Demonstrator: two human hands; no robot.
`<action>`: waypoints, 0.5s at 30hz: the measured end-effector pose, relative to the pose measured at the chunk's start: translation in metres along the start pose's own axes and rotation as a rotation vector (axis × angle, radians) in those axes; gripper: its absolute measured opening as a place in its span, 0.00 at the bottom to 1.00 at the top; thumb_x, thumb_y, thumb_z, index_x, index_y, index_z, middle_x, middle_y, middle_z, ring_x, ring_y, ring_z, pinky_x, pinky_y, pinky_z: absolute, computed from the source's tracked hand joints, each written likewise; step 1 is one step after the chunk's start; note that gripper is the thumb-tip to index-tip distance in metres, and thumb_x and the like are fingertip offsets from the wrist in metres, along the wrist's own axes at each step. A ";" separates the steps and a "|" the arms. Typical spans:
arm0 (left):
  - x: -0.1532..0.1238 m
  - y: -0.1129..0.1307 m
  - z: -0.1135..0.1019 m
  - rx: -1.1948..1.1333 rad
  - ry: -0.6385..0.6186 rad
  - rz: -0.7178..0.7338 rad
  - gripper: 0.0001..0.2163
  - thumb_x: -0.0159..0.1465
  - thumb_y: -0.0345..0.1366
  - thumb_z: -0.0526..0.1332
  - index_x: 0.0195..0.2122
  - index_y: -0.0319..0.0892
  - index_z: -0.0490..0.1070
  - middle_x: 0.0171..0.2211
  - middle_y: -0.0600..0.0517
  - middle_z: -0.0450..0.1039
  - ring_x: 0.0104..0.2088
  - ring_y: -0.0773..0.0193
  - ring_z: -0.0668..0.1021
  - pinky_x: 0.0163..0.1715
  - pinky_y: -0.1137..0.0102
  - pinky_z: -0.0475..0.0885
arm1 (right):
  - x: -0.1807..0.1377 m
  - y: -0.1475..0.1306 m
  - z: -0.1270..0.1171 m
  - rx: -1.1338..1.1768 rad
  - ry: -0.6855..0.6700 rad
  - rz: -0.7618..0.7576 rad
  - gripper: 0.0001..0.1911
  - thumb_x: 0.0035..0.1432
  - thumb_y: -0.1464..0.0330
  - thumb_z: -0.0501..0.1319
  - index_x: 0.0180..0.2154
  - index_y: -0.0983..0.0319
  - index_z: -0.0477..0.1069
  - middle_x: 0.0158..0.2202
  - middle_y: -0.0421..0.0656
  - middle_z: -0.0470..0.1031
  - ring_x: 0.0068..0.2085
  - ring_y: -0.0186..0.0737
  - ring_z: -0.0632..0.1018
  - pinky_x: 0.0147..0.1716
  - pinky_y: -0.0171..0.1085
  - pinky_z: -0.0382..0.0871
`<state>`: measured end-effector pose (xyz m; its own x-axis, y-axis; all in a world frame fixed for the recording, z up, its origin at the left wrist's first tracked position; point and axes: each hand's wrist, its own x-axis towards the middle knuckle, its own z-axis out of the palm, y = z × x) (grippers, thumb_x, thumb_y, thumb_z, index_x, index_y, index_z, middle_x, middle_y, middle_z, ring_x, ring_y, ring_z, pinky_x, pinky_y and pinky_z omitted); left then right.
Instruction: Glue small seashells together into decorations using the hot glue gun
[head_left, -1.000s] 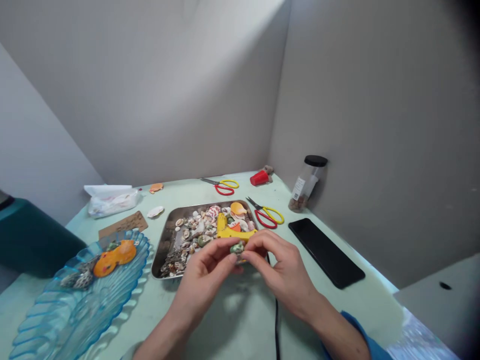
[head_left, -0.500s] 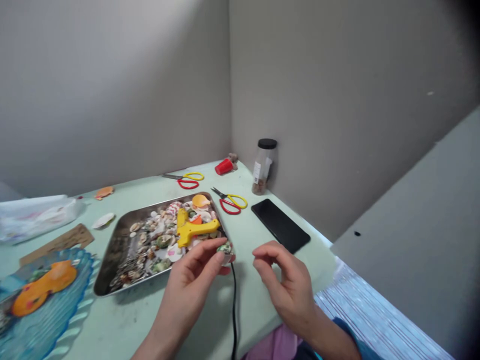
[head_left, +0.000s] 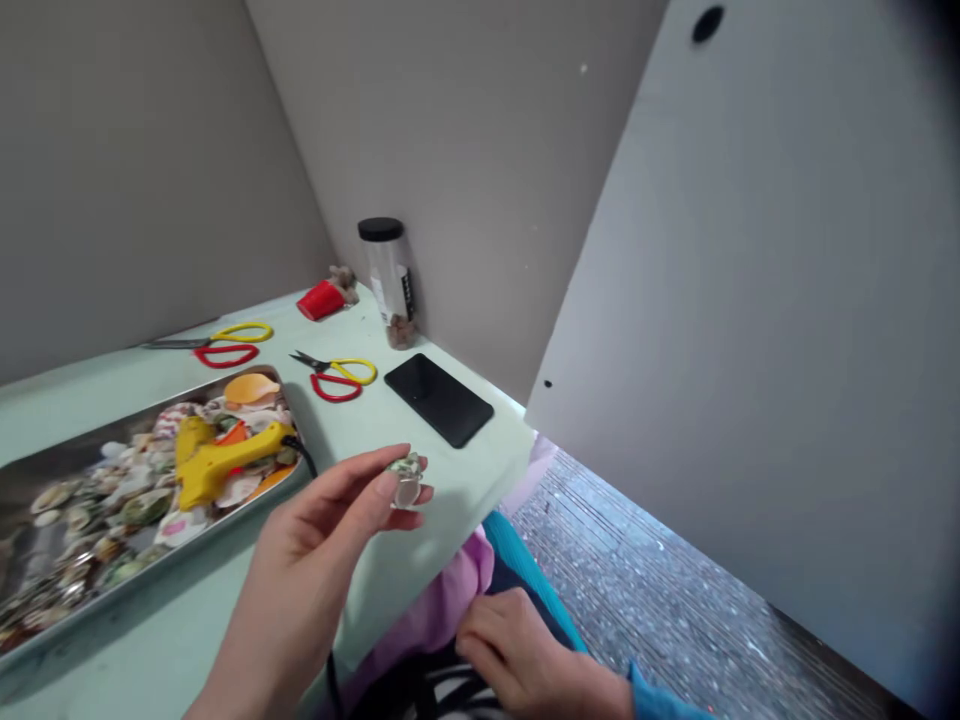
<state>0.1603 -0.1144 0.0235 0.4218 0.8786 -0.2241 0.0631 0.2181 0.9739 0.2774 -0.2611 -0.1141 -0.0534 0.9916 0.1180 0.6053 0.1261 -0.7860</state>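
We hold up a greenish piece (head_left: 407, 484) pinched in our left hand (head_left: 311, 555), probably needing steadiness; our right hand (head_left: 517, 645) is curled, contents unclear.

Left forearm (head_left: 240, 670) bare, angled forward and inward; left hand (head_left: 315, 550) raised, thumb (head_left: 380, 490) and forefinger (head_left: 375, 461) closed in pinch, other fingertips (head_left: 424, 493) showing beyond thumb, slightly spread

Right hand (head_left: 517, 645) lower, down by lap, well apart from left; fingers (head_left: 480, 625) curled inward, knuckles up, back of hand toward me; palm hidden, so can't tell from here whether it grips anything

Right wrist (head_left: 596, 688) bare, roughly in line with hand; blue sleeve (head_left: 660, 705) ending just behind it
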 end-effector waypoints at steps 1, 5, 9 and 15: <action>-0.001 -0.001 0.005 -0.022 -0.025 -0.028 0.16 0.56 0.42 0.66 0.45 0.43 0.76 0.40 0.48 0.79 0.35 0.61 0.80 0.35 0.69 0.76 | -0.002 0.004 0.003 0.019 0.021 0.063 0.14 0.65 0.67 0.48 0.30 0.58 0.67 0.29 0.39 0.74 0.29 0.36 0.73 0.30 0.35 0.67; -0.003 -0.003 0.024 -0.048 -0.093 -0.116 0.17 0.56 0.44 0.66 0.44 0.44 0.75 0.42 0.48 0.78 0.35 0.62 0.79 0.34 0.72 0.75 | -0.013 0.025 0.015 0.075 0.069 0.205 0.16 0.66 0.66 0.49 0.27 0.60 0.67 0.26 0.38 0.72 0.27 0.33 0.71 0.28 0.31 0.65; -0.003 -0.008 0.036 -0.023 -0.055 -0.146 0.17 0.51 0.41 0.70 0.42 0.46 0.76 0.44 0.51 0.78 0.33 0.66 0.78 0.32 0.77 0.75 | -0.042 0.058 0.028 0.096 0.124 0.348 0.17 0.66 0.64 0.48 0.27 0.61 0.67 0.26 0.40 0.73 0.28 0.34 0.72 0.28 0.32 0.63; -0.005 -0.011 0.056 -0.005 0.004 -0.190 0.17 0.49 0.39 0.71 0.41 0.47 0.77 0.40 0.54 0.80 0.33 0.66 0.79 0.32 0.79 0.76 | -0.107 0.098 0.039 0.123 0.204 0.578 0.23 0.65 0.56 0.46 0.23 0.61 0.65 0.24 0.40 0.71 0.26 0.36 0.70 0.28 0.33 0.61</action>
<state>0.2082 -0.1450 0.0159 0.3989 0.8231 -0.4043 0.1369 0.3825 0.9138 0.3114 -0.3540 -0.2280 0.4155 0.8765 -0.2432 0.3949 -0.4147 -0.8198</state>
